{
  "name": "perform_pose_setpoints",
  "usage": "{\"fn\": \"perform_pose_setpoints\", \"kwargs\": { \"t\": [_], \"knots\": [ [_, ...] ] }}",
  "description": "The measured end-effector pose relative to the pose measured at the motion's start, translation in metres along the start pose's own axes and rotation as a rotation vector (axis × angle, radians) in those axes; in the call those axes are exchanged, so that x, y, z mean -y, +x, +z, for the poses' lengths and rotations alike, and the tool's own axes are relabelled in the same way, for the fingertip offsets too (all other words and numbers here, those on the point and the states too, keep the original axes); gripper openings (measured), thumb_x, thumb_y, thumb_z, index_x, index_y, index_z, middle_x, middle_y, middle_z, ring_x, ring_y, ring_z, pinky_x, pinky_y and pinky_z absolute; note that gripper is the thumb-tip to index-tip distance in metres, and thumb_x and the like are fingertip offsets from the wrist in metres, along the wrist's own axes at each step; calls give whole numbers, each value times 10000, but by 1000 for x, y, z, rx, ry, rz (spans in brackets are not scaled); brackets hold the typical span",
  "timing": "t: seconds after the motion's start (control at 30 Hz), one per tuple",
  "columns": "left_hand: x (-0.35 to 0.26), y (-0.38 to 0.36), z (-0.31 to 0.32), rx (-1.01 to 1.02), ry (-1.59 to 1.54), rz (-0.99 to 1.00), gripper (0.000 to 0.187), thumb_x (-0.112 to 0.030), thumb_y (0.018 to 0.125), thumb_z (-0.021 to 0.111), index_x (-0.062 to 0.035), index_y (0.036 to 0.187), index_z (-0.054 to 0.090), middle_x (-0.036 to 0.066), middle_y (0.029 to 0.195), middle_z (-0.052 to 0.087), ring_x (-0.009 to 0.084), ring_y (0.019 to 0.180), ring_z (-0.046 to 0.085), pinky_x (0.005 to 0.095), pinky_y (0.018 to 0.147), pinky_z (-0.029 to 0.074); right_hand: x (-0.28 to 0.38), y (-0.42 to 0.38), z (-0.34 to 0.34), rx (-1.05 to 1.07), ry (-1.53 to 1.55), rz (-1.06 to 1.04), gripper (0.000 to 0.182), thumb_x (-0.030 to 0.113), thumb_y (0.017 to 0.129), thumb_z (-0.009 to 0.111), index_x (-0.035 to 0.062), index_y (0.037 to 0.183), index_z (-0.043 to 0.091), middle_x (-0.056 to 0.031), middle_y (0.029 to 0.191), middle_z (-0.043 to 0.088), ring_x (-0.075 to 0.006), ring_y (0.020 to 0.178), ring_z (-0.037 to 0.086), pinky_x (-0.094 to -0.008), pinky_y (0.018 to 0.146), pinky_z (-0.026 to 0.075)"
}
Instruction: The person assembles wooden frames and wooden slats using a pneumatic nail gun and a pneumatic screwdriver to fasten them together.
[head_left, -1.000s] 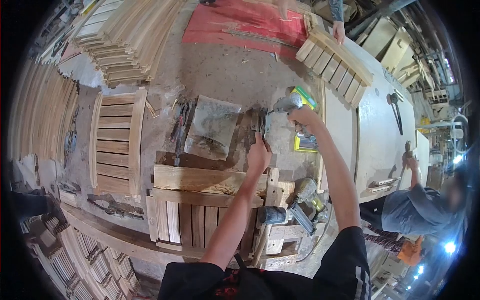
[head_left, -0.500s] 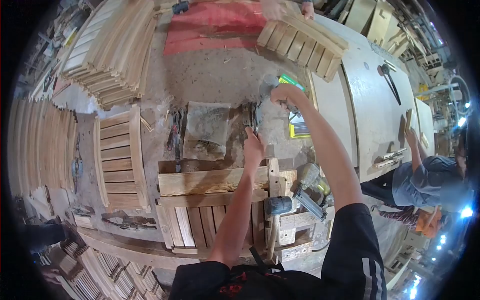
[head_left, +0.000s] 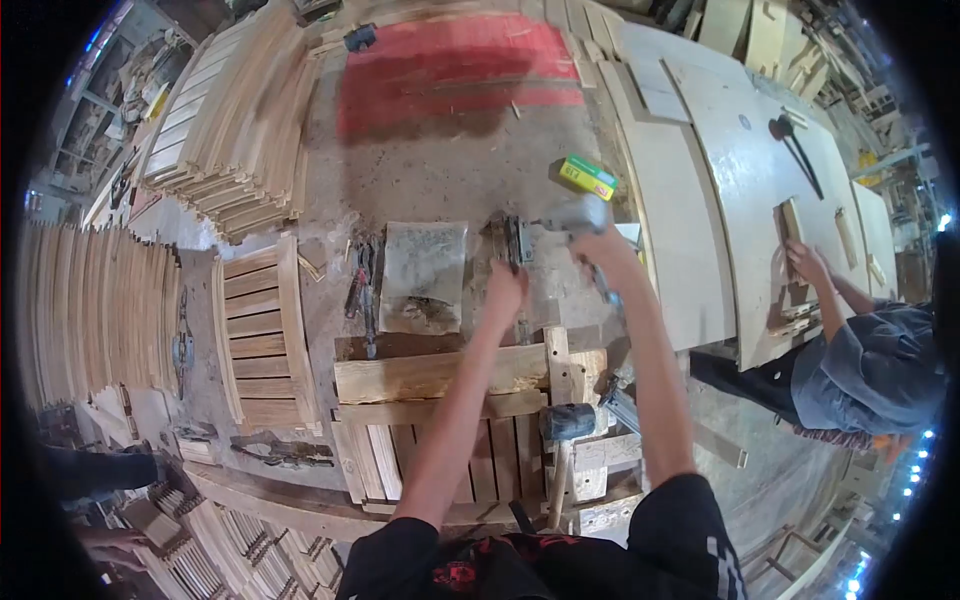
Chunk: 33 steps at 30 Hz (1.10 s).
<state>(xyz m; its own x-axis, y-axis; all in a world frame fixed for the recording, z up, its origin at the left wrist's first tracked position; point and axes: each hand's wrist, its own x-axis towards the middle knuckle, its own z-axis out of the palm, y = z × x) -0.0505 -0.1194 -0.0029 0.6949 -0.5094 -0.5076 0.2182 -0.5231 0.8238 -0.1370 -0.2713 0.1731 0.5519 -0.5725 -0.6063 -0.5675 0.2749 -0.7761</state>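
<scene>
My right hand is closed round the grip of a grey pistol-shaped power tool, blurred by motion, its narrow end pointing left. That end is close to a dark metal piece standing on the bench. My left hand is closed at the near end of this metal piece; its fingers are partly smeared. Below my arms lies a slatted wooden frame. A black-headed mallet rests at its right, partly over a nail gun.
A green and yellow box lies beyond the power tool. A grey sheet and dark metal tools lie left of my hands. Stacked slatted panels stand far left. At right, another person handles a wooden piece on a pale board.
My right hand has brought the power tool nearer to me, levelling its narrow end toward the metal piece. The slatted panel held by another person at the top has left view.
</scene>
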Motion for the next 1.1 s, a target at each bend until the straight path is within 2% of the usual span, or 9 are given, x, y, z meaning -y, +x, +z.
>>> {"fn": "perform_pose_setpoints", "kwargs": {
  "t": [0.13, 0.33, 0.47, 0.53, 0.6, 0.77, 0.83, 0.9, 1.1],
  "knots": [
    [-143, -3, -55, 476, 515, -287, 350, -172, 858, 470, 92, 1088, 485, 205, 766, 639, 286, 605, 617, 413, 554, 474, -50, -105, -27, -150, 221, -105, 381, -25, 672, 584, 12, 1051, 602, -40, 678, 550, -110, 472, 475, -265, 400, 358],
    [-55, -66, 0, -98, 751, 60, 387, -234, 943, 438, 16, 1236, 398, 278, 912, 650, 431, 839, 653, 533, 718, 499, -143, -219, -53, -211, 308, 132, 498, -24, 674, 601, 20, 1169, 587, -9, 798, 589, -75, 553, 507, -239, 423, 358],
    [-49, -62, 12, -128, 684, 69, 371, -265, 969, 441, -13, 1236, 383, 315, 904, 628, 495, 922, 601, 580, 800, 452, -166, -265, -54, -279, 227, 102, 389, 48, 697, 650, 12, 1085, 635, -14, 744, 611, -70, 547, 525, -247, 447, 397],
    [-29, -44, -4, -50, 753, 164, 339, -266, 971, 472, -7, 1187, 440, 240, 866, 652, 381, 795, 659, 495, 680, 500, -181, -284, -55, -350, 215, 103, 285, 101, 722, 680, 1, 988, 671, -10, 671, 610, -77, 560, 547, -255, 487, 428],
    [-50, -75, -32, 142, 278, -30, 324, -298, 962, 529, -14, 1115, 501, 137, 784, 642, 210, 630, 631, 353, 551, 482, -188, -297, -59, -351, 212, 103, 250, 107, 735, 677, 3, 962, 675, -7, 667, 612, -85, 563, 547, -266, 514, 439],
    [6, -218, -107, -112, 362, 53, 257, -280, 953, 573, -56, 1078, 578, 93, 823, 659, 214, 762, 647, 358, 695, 509, -230, -326, -62, -444, 313, 22, 263, -19, 688, 645, 15, 948, 619, -30, 692, 592, -111, 526, 534, -260, 447, 402],
    [0, -307, -120, 36, 171, -73, 360, -401, 940, 558, -80, 1098, 597, 93, 791, 654, 225, 783, 669, 379, 717, 515, -254, -336, -66, -389, 349, -20, 244, -54, 658, 627, 20, 887, 592, -42, 646, 561, -129, 465, 515, -258, 401, 375],
    [38, -366, -125, 43, 296, -204, 290, -309, 910, 603, -59, 1058, 610, 105, 786, 671, 221, 765, 674, 354, 716, 516, -226, -358, -60, -391, 387, 81, 294, -56, 650, 595, 21, 932, 563, -55, 657, 552, -133, 457, 511, -262, 401, 386],
    [47, -442, -92, 602, 520, 90, 395, -385, 936, 549, -32, 1113, 576, 175, 927, 669, 305, 844, 662, 421, 732, 501, -225, -383, -42, -354, 422, -58, 348, -93, 635, 566, -1, 970, 544, -78, 751, 582, -134, 470, 516, -264, 384, 397]
  ]
}}
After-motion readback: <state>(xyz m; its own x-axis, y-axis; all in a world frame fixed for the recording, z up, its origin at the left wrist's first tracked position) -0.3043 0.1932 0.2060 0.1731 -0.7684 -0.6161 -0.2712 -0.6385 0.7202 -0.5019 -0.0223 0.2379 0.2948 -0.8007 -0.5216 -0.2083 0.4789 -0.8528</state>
